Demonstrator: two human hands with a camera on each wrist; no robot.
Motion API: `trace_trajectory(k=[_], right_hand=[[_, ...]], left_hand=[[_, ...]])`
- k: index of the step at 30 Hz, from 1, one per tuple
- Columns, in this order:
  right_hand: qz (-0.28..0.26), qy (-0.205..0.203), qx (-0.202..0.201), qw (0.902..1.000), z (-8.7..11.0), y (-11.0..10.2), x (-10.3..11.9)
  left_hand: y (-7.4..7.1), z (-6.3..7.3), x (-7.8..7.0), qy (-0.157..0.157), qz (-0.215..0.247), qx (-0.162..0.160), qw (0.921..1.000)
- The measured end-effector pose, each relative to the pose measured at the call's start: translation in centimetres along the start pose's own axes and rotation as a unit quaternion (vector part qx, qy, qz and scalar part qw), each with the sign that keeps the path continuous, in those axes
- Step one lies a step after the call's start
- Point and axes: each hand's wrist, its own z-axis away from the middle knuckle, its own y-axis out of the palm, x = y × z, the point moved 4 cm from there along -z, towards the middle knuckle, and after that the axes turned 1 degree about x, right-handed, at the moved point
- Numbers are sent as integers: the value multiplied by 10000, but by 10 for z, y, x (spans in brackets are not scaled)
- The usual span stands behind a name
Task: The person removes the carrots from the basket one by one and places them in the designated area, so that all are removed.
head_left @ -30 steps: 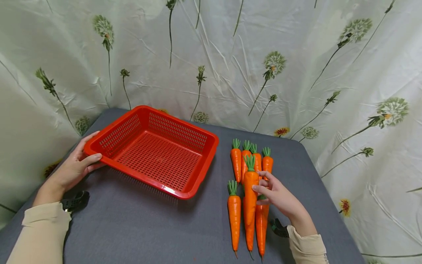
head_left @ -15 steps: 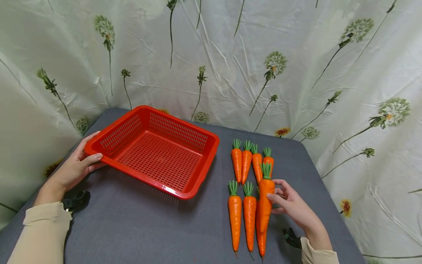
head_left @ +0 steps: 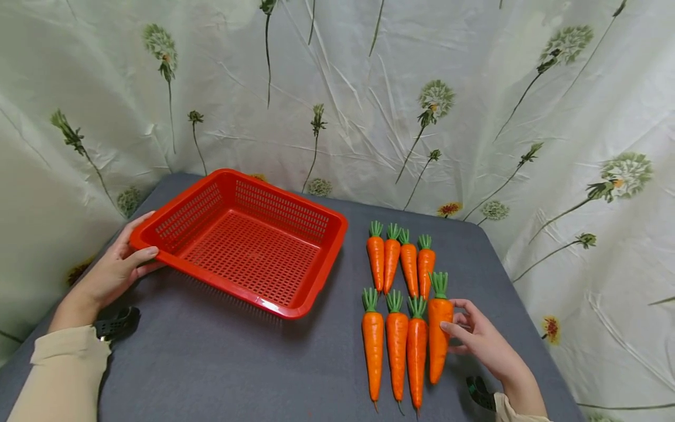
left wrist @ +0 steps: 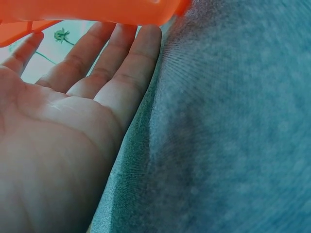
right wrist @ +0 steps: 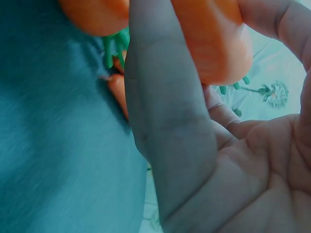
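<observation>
At its left corner, a red plastic basket with perforated walls is gripped by my left hand, thumb over the rim and fingers beneath it. The left wrist view has the fingers reaching under the orange-looking rim. My right hand pinches a carrot with a green top between thumb and fingers, at the right end of the near row. Three more carrots lie side by side to its left, the closest being one carrot. In the right wrist view the held carrot is partly hidden by a finger.
Behind the near row lies a far row of several carrots, among them a carrot. Grey cloth covers the table. A pale curtain printed with dandelions hangs along the table's back and sides.
My right hand has carried the held carrot rightward, from above the near row to its right end, and lowered it. My left hand and the basket have stayed put.
</observation>
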Motion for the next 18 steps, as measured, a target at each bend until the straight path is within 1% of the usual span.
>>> trace_trajectory(k=[7,13,18], right_hand=[[58,335,-76,9994,7,-4,-21],[154,622,-49,9979,9,-6,-37],[218,794,-75,9966,10,-6,-48]], left_hand=[[-1,0,1,56,117,75,9999],[-3,-1,3,63,32,91,9999],[-3,-2,3,107,67,160,9998]])
